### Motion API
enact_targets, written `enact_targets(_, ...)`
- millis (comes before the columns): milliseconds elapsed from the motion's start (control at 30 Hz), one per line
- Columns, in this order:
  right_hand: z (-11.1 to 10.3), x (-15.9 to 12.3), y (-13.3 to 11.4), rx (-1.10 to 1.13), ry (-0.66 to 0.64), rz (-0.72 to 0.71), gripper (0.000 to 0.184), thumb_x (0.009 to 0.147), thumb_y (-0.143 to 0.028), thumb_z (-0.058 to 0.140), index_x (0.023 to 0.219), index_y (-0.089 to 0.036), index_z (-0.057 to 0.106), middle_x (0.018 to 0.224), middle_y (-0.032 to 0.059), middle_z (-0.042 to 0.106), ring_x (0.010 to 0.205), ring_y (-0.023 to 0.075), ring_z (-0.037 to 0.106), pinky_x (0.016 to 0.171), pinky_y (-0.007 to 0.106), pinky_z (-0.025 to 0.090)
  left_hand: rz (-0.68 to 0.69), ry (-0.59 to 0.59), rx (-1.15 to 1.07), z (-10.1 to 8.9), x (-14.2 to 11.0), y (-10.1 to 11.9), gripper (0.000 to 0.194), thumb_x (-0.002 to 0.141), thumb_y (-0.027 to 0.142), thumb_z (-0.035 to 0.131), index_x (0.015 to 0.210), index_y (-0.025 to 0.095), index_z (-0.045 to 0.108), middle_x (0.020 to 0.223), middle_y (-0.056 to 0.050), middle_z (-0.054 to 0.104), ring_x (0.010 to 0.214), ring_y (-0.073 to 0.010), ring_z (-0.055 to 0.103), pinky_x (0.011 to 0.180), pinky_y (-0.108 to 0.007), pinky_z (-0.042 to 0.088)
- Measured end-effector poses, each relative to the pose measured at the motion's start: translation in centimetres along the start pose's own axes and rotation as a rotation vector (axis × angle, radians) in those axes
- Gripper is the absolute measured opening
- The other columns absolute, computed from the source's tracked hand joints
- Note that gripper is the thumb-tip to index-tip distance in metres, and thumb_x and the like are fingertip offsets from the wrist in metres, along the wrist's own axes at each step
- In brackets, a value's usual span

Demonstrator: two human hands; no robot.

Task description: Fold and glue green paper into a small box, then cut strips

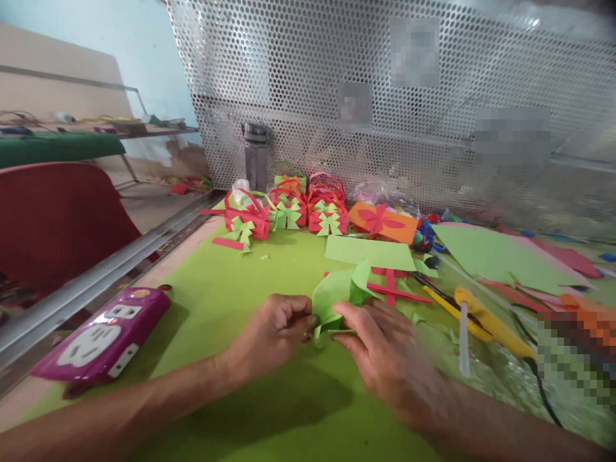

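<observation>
A folded piece of light green paper (332, 295) is held between both hands above the green table sheet (221, 282). My left hand (276, 324) pinches its lower left corner between thumb and fingers. On the other side, my right hand (380, 343) grips the lower right edge, fingers closed on the fold. Just behind the folded piece lie a flat light green paper strip (368, 253) and crossed red paper strips (391, 286). Small red paper bags with green bows (329, 221) stand in a cluster farther back.
A purple power strip (108, 333) rests at the left. On the right lie a yellow glue gun (498, 327) with its cord, crumpled clear plastic and green paper sheets (505, 256). A grey bottle (256, 157) stands before the perforated metal panel (308, 77). An orange paper piece (385, 223) is at the back.
</observation>
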State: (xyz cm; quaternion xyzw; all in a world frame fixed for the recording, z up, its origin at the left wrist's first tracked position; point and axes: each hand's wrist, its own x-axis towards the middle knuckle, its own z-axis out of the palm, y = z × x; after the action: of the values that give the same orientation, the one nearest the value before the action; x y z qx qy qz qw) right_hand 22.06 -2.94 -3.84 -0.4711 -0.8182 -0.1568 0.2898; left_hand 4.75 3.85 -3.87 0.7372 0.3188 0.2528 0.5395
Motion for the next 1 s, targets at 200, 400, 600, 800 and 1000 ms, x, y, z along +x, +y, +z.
enact_targets(200,-0.23,0.41,0.04,0.019,-0.031,0.013,0.020,0.085,-0.008,0.045,0.099,-0.014,0.057,0.063,-0.0002,0.060,0.057,0.0160,0.055,0.054,0.029,0.038,-0.020,-0.061,-0.081,0.01,0.10,-0.07,0.019,0.079,0.028,0.045,0.065,0.015,0.047,0.063,0.000,0.052,0.056,-0.0111,0.045,0.054,-0.024,0.038)
enact_targets(400,-0.06,0.29,0.19,0.044,-0.039,0.011,0.014,0.083,-0.011,0.050,0.094,-0.015,0.058,0.062,-0.0003,0.060,0.057,0.0164,0.055,0.055,0.029,0.037,-0.014,-0.059,-0.025,-0.06,0.15,-0.09,0.017,0.077,0.025,0.045,0.063,0.015,0.046,0.062,0.000,0.052,0.057,-0.0114,0.046,0.053,-0.023,0.036)
enact_targets(600,0.37,0.54,0.09,0.021,-0.009,-0.022,0.011,0.085,-0.015,0.051,0.095,-0.013,0.056,0.063,0.0004,0.061,0.055,0.0154,0.053,0.056,0.029,0.039,-0.035,-0.059,0.005,-0.01,0.14,-0.35,0.021,0.080,0.025,0.045,0.064,0.013,0.053,0.057,0.003,0.047,0.051,-0.0082,0.038,0.047,-0.020,0.030)
enact_targets(800,0.10,0.51,-0.29,-0.030,-0.021,-0.100,0.008,0.085,-0.009,0.046,0.088,-0.011,0.053,0.058,0.0000,0.053,0.053,0.0156,0.046,0.052,0.030,0.035,-0.033,-0.054,0.025,-0.05,0.23,-0.67,0.024,0.082,0.028,0.045,0.068,0.012,0.057,0.058,0.002,0.048,0.053,-0.0092,0.039,0.049,-0.021,0.030)
enact_targets(1000,-0.17,0.55,-0.55,-0.110,0.030,-0.166,0.018,0.083,-0.006,0.045,0.071,-0.014,0.055,0.057,-0.0004,0.053,0.053,0.0140,0.047,0.066,0.037,0.043,-0.035,-0.050,0.024,-0.02,0.30,-0.69,0.024,0.079,0.026,0.046,0.059,0.014,0.049,0.055,0.004,0.040,0.053,-0.0082,0.035,0.048,-0.020,0.028)
